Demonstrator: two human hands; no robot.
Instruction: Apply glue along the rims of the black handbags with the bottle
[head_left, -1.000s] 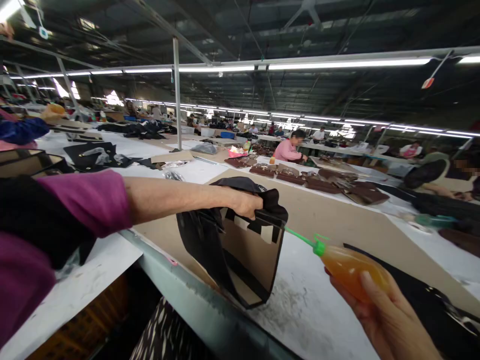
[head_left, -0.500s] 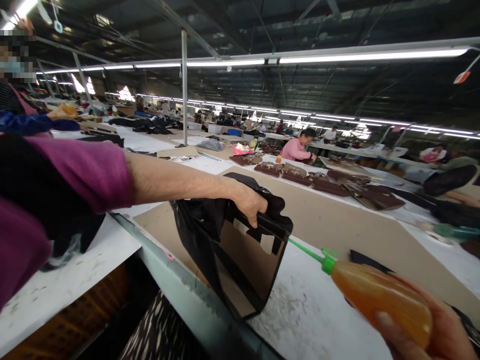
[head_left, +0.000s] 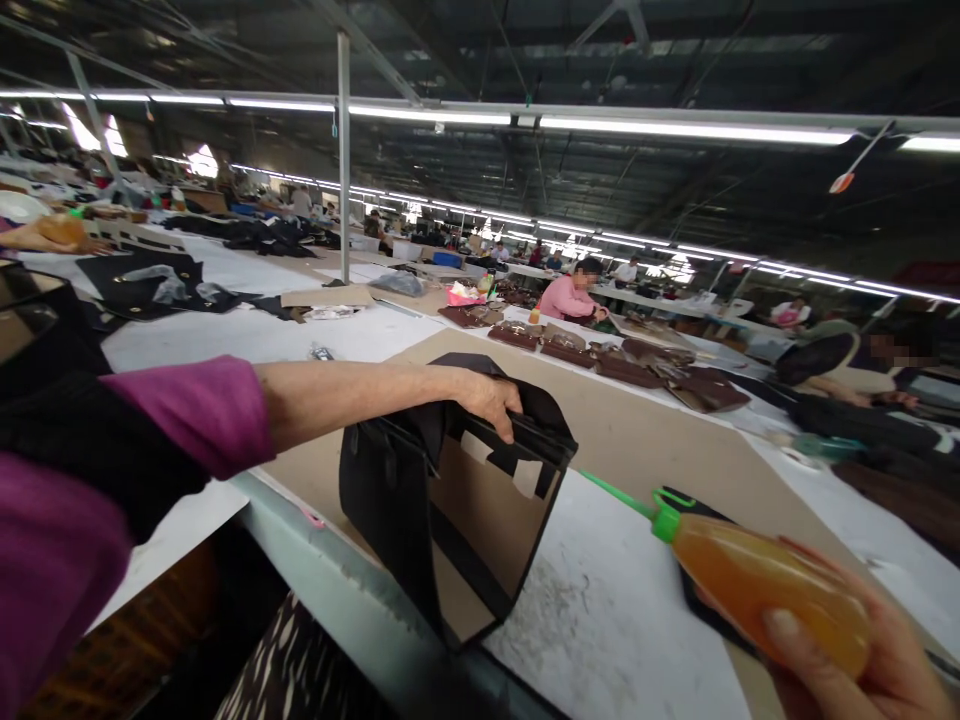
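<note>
A black bag (head_left: 386, 525) stands tilted at the table's near edge, its opening facing right and showing a brown board lining with black strips and pale patches. My left hand (head_left: 484, 398) is closed on the bag's upper edge, fingers curled over the rim. In my right hand (head_left: 840, 665) is a squeeze bottle (head_left: 757, 570) of amber liquid, probably glue, with a green cap. Its thin green nozzle (head_left: 619, 495) points left, the tip close to the bag's upper right corner; whether they touch I cannot tell. A flat black piece (head_left: 709, 605) lies partly behind the bottle.
Brown bag pieces (head_left: 566, 347) lie in a row across the table. A metal post (head_left: 343, 160) rises from the far side. Black pieces (head_left: 139, 285) lie at left, near another person's hand with an amber bottle (head_left: 64, 230). A green bottle (head_left: 825, 447) lies at right.
The bag's left side has straightened and its crumpled upper flap looks smoother. The nozzle tip stays near the bag's corner. The view has swung right.
</note>
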